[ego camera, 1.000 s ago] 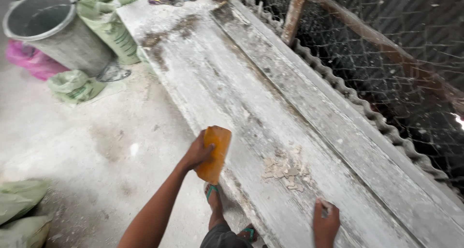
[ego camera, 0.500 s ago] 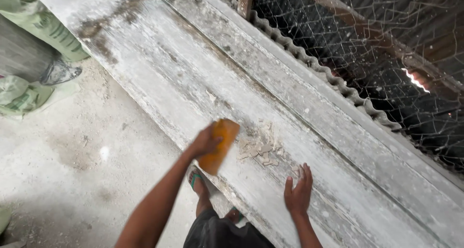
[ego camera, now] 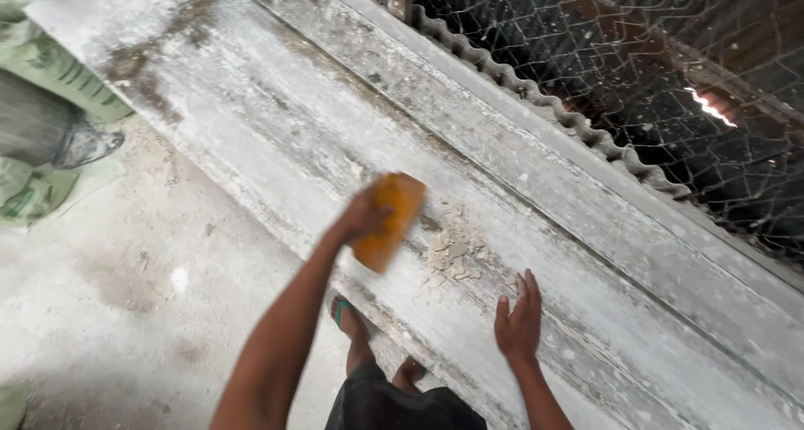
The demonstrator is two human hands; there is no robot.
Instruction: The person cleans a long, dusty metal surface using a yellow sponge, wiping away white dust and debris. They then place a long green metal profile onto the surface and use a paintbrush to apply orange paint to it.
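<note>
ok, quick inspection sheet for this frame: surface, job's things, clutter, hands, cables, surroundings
Surface: long dusty white bench, dark stains at the far end.
Job's things: orange block; pile of pale chips beside it on the bench.
Clutter: green sacks and a grey bin on the floor.
Hands: left hand grips the orange block; right hand open, fingers spread over the bench.
Cables: nothing seen.
Surroundings: wire mesh over a corrugated edge; concrete floor.
</note>
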